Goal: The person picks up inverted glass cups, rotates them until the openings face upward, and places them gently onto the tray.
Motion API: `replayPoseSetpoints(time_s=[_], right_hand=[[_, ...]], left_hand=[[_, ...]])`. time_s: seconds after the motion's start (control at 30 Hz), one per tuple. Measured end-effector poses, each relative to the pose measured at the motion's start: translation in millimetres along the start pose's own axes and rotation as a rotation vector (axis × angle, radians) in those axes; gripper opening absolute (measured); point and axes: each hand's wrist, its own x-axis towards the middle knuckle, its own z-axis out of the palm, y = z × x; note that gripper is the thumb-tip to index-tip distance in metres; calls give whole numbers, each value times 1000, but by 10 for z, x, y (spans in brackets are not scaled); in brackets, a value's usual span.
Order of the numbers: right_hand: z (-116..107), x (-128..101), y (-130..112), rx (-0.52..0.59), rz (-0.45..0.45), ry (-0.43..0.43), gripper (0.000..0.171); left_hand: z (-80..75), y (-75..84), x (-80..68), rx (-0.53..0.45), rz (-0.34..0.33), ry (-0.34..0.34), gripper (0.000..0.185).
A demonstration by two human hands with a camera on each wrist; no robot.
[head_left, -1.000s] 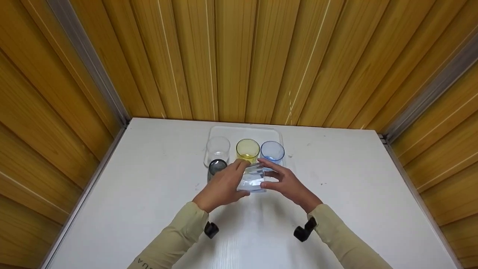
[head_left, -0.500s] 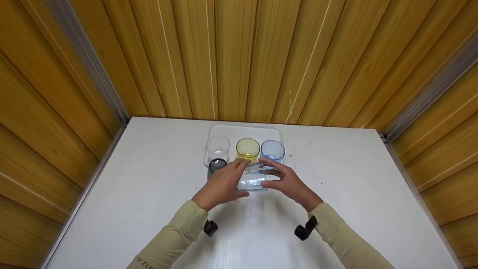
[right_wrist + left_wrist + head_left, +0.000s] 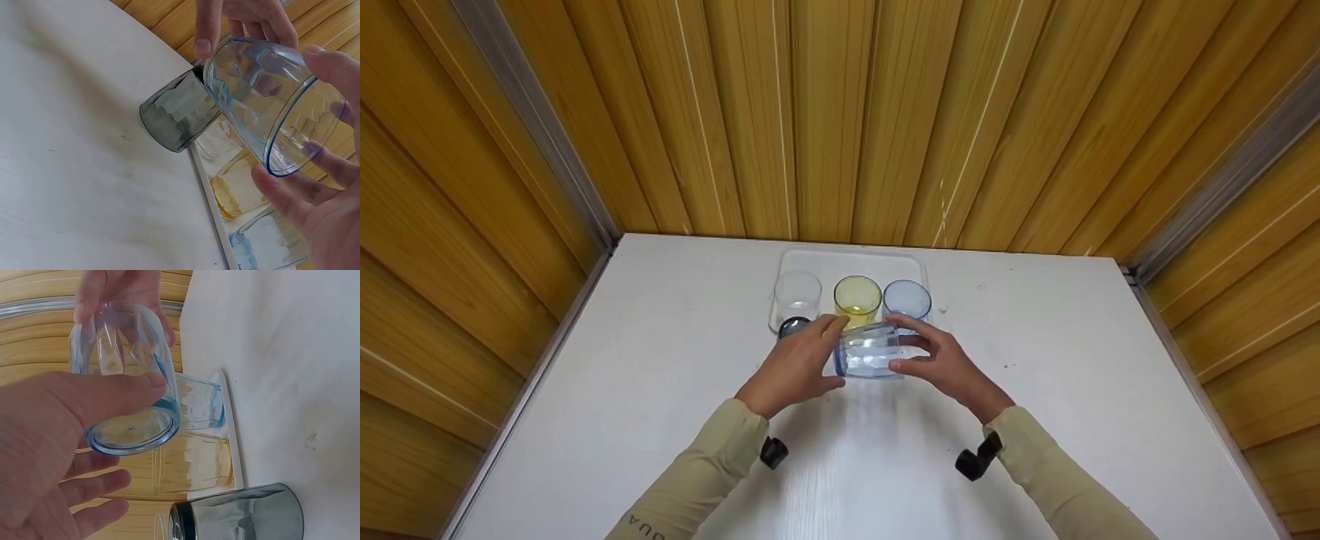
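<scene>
The white bench point(image 3: 1057, 375) has its left edge well apart from the work; its back edge meets the wood-patterned wall point(image 3: 825, 120), and a white tray point(image 3: 847, 262) lies just before it. On the tray stand, from the left, a clear glass point(image 3: 798, 296), a yellow glass point(image 3: 857, 300) and a pale-blue glass point(image 3: 907, 298), near to one another. A grey glass point(image 3: 179, 112) stands on the bench before the tray's left part, its dark end upward. To the right, wide bench surface runs until the far edge.

The left sleeve point(image 3: 697, 465) carries dark printed letters, which cannot be read surely.

The left hand point(image 3: 793, 367) is about half open, its thumb and spread fingers around the base of the blue-rimmed glass point(image 3: 871, 352); whether they touch cannot be told. This glass is above the bench, on its side, between both hands. The right hand point(image 3: 949, 367) is curled at its mouth, thumb and fingers gripping the rim.
</scene>
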Motion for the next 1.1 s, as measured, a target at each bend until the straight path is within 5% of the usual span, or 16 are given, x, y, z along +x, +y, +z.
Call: replayPoseSetpoints(time_s=[0.73, 1.1], right_hand=[[-77, -9, -17, 16, -8, 38, 68], [-96, -21, -13, 17, -4, 43, 67]], left_hand=[[17, -170, 4, 187, 94, 193, 47], [52, -270, 35, 180, 78, 222, 28]])
